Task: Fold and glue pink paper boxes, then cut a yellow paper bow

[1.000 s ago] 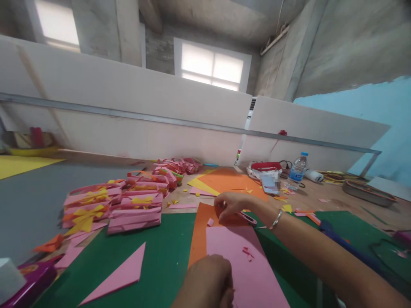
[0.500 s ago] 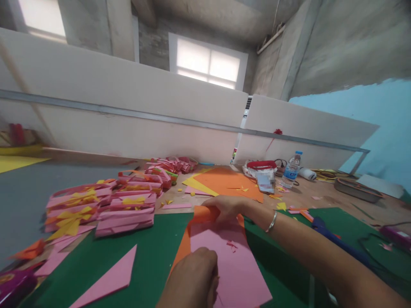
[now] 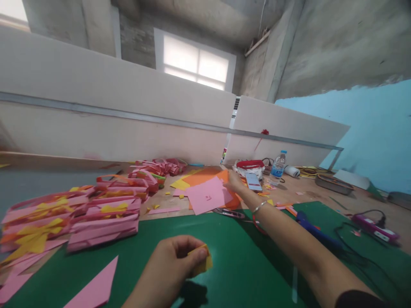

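Observation:
My left hand (image 3: pixel 175 261) is closed above the green cutting mat (image 3: pixel 231 252), pinching a small folded yellow piece (image 3: pixel 204 262) between thumb and fingers. My right hand (image 3: pixel 233 182), with a silver bracelet on its wrist, reaches to the back of the mat. It grips the right edge of a pink sheet (image 3: pixel 202 194); its fingertips are partly hidden. The pink sheet lies over an orange sheet (image 3: pixel 205 175), and small pink scraps rest on it. Close by, a utility knife (image 3: pixel 229 213) lies at the mat's far edge, with red-handled scissors (image 3: pixel 258 224) partly under my right forearm.
Pink handmade bags with yellow bows (image 3: pixel 105 214) are piled at the left. A pink triangular offcut (image 3: pixel 96 284) lies at the front left. Toward the right are a phone (image 3: pixel 253 182), a water bottle (image 3: pixel 278 167), a blue tool (image 3: pixel 316 231) with a cable, and a purple power strip (image 3: pixel 375 227).
The pink sheet has moved from the middle of the mat to the back with my right hand. My left hand now holds a yellow piece. The knife and scissors have come into view.

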### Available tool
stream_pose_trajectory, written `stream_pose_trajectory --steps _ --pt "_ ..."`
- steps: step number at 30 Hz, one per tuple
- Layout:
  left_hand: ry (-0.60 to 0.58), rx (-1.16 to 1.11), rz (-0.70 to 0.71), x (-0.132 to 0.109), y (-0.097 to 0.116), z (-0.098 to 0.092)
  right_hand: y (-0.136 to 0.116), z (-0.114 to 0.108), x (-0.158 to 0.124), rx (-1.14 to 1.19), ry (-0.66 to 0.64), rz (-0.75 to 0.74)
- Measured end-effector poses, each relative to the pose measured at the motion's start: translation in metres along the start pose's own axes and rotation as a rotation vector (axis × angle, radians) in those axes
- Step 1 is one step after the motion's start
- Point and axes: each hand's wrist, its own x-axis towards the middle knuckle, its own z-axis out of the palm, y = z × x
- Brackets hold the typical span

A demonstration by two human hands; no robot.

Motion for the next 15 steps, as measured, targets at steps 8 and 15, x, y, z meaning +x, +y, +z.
stream_pose_trajectory --steps 8,15 --pt "0.038 -0.086 -0.061 0.005 -0.013 0.006 -0.046 0.011 -0.113 0.028 -0.426 -0.294" --pt "-0.078 0.061 -0.064 0.009 -0.025 0.007 -0.054 0.019 -0.154 -0.171 -0.395 -0.526"
